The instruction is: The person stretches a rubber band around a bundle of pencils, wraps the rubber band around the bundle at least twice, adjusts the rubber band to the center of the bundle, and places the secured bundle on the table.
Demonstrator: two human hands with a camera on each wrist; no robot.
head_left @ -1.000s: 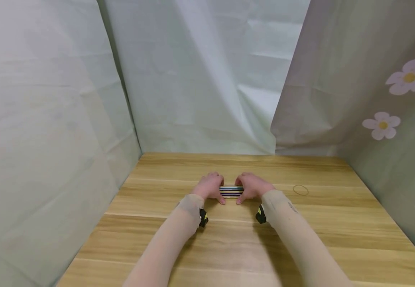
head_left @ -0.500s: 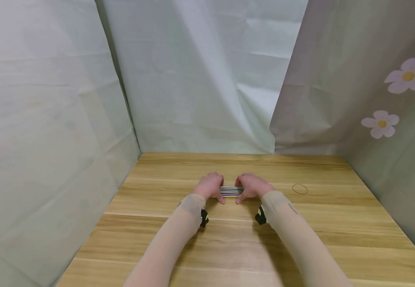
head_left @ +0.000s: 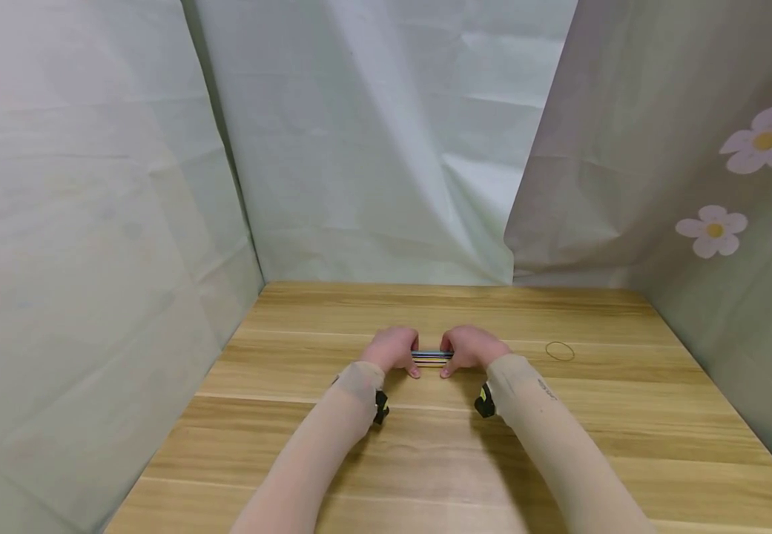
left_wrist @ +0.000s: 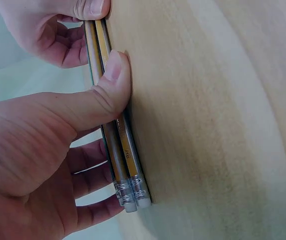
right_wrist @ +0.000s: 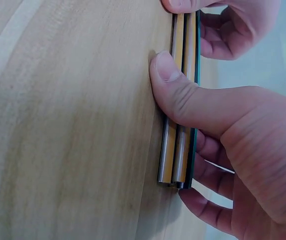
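Observation:
A bundle of pencils (head_left: 431, 360) lies crosswise on the wooden table between my two hands. Yellow and dark barrels show, and white erasers in metal ferrules (left_wrist: 128, 192) sit at the left end. My left hand (head_left: 392, 350) grips that end, thumb on the near side and fingers behind. At the other end, flat and unsharpened, my right hand (head_left: 471, 348) holds the bundle the same way, its thumb (right_wrist: 170, 75) across the yellow barrels. Both hands cover parts of the pencils.
A thin rubber band (head_left: 560, 351) lies on the wooden table (head_left: 426, 475) to the right of my right hand. Pale cloth (head_left: 359, 148) hangs behind the table and along both sides, with printed flowers on the right.
The pencils between my hands have gone from a wider flat row to a narrower, more compact bundle. Both hands stay at its ends, with fingers drawn slightly nearer me.

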